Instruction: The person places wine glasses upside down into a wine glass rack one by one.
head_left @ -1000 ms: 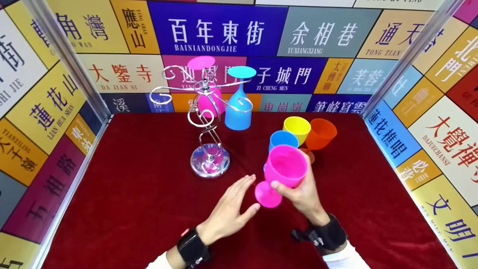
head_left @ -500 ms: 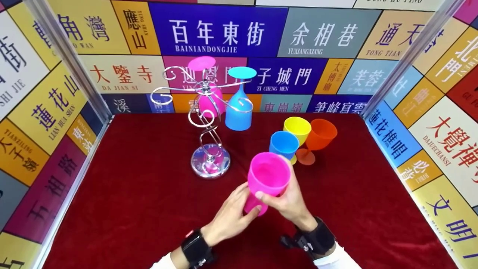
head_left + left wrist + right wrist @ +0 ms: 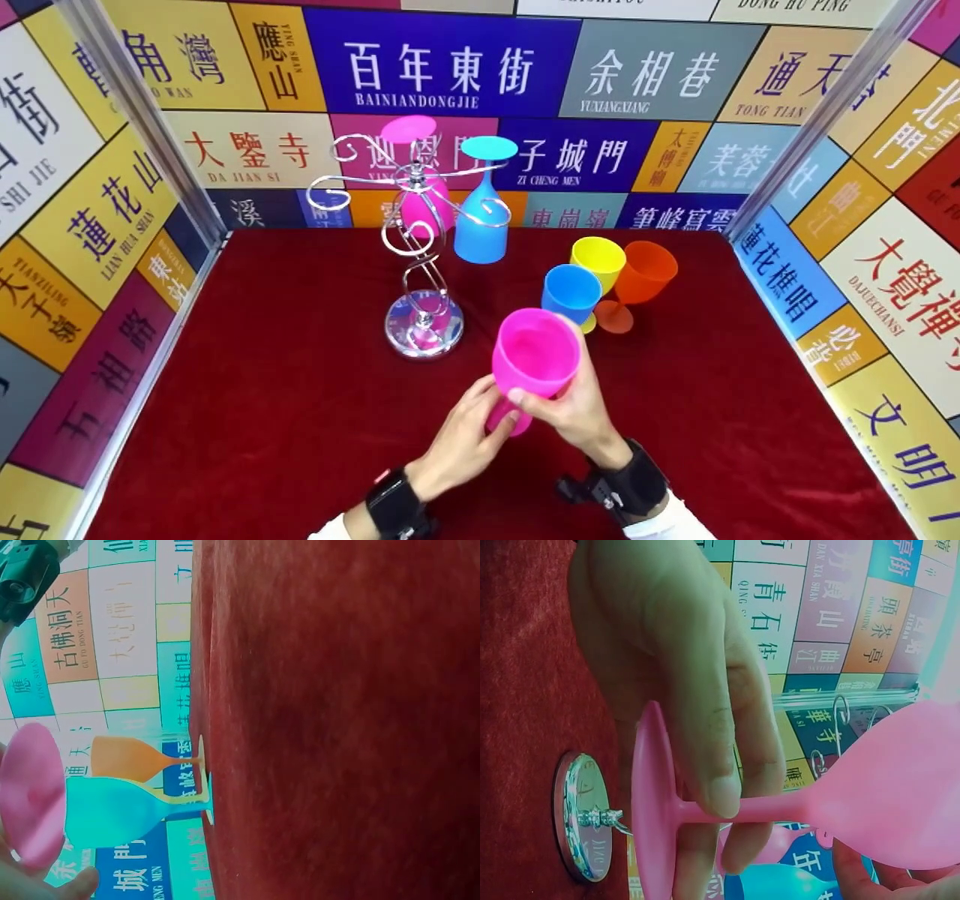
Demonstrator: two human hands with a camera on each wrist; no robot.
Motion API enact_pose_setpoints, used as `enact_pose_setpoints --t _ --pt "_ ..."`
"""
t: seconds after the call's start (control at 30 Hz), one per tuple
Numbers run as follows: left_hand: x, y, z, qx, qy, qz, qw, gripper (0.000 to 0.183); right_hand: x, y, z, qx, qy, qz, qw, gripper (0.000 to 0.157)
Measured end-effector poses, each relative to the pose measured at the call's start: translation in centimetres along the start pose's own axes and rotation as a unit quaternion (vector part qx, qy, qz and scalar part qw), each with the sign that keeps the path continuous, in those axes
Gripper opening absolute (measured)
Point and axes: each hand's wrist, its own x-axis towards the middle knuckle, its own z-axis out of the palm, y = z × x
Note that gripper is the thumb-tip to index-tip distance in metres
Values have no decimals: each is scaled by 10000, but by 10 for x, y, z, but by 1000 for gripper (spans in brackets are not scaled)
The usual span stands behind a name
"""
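A pink plastic goblet [image 3: 534,356] is held above the red cloth, its bowl tilted toward the head camera. My right hand [image 3: 574,409] grips the bowl, thumb across its near side. In the right wrist view, my left hand [image 3: 682,675] pinches the stem between thumb and fingers, close to the round foot [image 3: 651,802]. The right hand's fingers [image 3: 862,874] show under the bowl there. Beyond them stands a chrome goblet rack [image 3: 424,326] with curled arms. Hanging upside down from it are another pink goblet [image 3: 424,210] and a blue goblet [image 3: 481,232].
Right of the rack, a blue goblet [image 3: 571,292], a yellow goblet [image 3: 598,259] and an orange goblet [image 3: 646,270] stand upright, close together. Red cloth [image 3: 262,390] covers the table. Sign-printed panels [image 3: 442,67] wall in the back and sides.
The right hand has brought the pink goblet left and toward the body, away from the standing goblets. The left hand, open beside it before, has taken hold of the stem.
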Motion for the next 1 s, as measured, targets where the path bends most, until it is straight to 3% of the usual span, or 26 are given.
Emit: enact_pose_setpoints --t 0.17,0.37,0.73,1.0 --pt "-2 0 3 -214 171 -182 9995 36 1 -2 5 92 -32 134 9999 87" --pt "-4 -2 5 -298 401 -43 9987 31 -1 2 7 167 -27 62 9998 86" --pt "-5 -3 1 -189 327 -113 9992 27 -2 5 8 278 -57 32 9996 87" --pt "-6 -10 -7 336 477 326 9978 11 -2 9 3 431 -343 -96 9984 98"
